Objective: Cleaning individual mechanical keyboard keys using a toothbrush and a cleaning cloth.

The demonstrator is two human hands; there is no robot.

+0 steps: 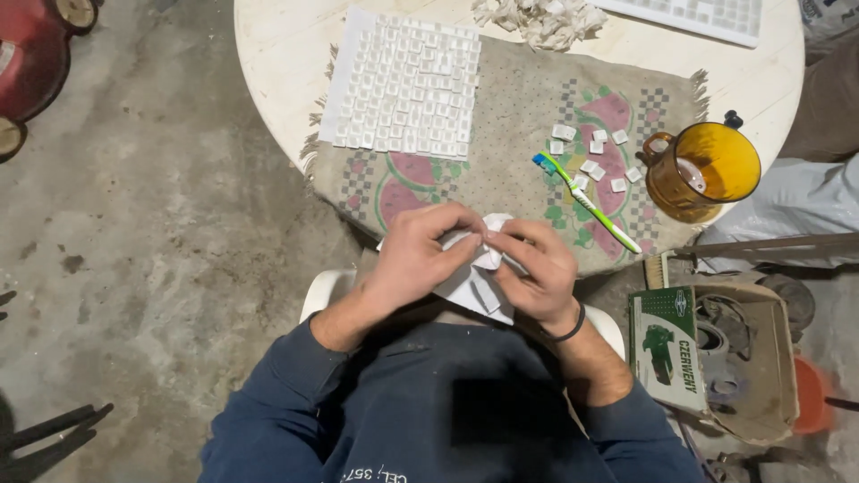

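My left hand (413,255) and my right hand (535,268) meet in front of my chest, both pinching a crumpled white tissue (474,284) between the fingers. Whether something small is wrapped inside it is hidden. Just beyond the hands lies a patterned cloth mat (519,107) on a round white table (286,54). On the mat rest several loose white keycaps (595,156), a green and blue toothbrush (586,204), and a white sheet covered with rows of white keycaps (403,85).
An amber glass mug (707,170) stands at the mat's right end. Wadded white tissue (537,20) and a white keyboard (707,16) lie at the table's far side. An open cardboard box (716,358) of parts sits on the concrete floor at right.
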